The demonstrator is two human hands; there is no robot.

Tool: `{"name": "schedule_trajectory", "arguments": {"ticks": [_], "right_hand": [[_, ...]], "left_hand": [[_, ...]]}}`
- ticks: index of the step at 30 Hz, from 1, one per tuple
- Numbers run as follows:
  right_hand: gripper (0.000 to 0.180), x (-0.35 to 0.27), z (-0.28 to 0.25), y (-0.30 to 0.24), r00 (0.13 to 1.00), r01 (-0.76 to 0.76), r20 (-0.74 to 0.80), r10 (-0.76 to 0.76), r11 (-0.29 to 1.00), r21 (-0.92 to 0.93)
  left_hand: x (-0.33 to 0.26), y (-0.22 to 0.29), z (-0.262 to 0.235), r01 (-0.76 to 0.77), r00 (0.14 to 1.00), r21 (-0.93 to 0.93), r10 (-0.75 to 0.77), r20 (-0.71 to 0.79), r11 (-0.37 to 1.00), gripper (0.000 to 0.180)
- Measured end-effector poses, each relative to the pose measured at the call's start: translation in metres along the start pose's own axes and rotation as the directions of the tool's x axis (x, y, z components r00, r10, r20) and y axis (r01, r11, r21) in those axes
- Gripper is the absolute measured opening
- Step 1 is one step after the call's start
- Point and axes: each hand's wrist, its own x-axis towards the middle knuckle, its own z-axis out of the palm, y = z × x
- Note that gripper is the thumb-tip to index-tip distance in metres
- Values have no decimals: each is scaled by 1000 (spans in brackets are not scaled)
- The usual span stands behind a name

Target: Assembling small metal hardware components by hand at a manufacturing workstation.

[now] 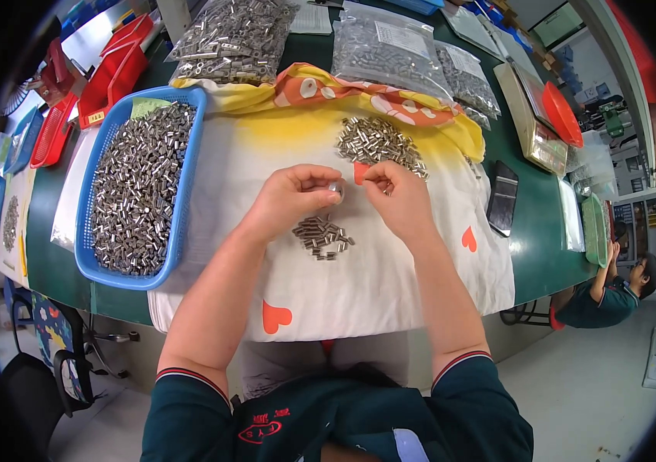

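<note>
My left hand (302,191) is closed in a pinch on a small shiny metal sleeve (336,189), held above the white cloth (374,292). Close to its right, my right hand (392,194) has thumb and fingertips pressed together; what they grip, if anything, is too small to make out. Just beyond my hands lies a larger pile of short metal sleeves (378,142). A smaller heap of the same sleeves (320,237) rests on the cloth on the near side, below my left hand.
At the left stands a blue plastic basket (192,162) full of metal pieces. Bags of metal parts (234,38) and a clear bag (386,46) line the back, behind a bunched yellow-orange cloth edge (320,88). A phone (503,199) and a scale (532,123) are at right. A co-worker (601,296) sits far right.
</note>
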Motion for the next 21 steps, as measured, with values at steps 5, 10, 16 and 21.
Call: {"name": "schedule_trajectory", "arguments": {"ticks": [5,10,16,21], "right_hand": [[7,-12,3,-13,997,-20,75,-5,942,335],[8,-14,6,-14,998,-36,59,20,960,279],[9,-16,16,-15,980,196,-37,-198,979,-52],[7,-12,4,-8,995,-22,99,-10,950,312]], "left_hand": [[2,0,2,-7,1000,-33,8,21,999,26],[1,2,3,21,1000,8,-21,13,1000,25],[-1,-1,4,-11,1000,119,13,-21,993,25],[0,1,3,-20,1000,59,20,3,998,26]]}}
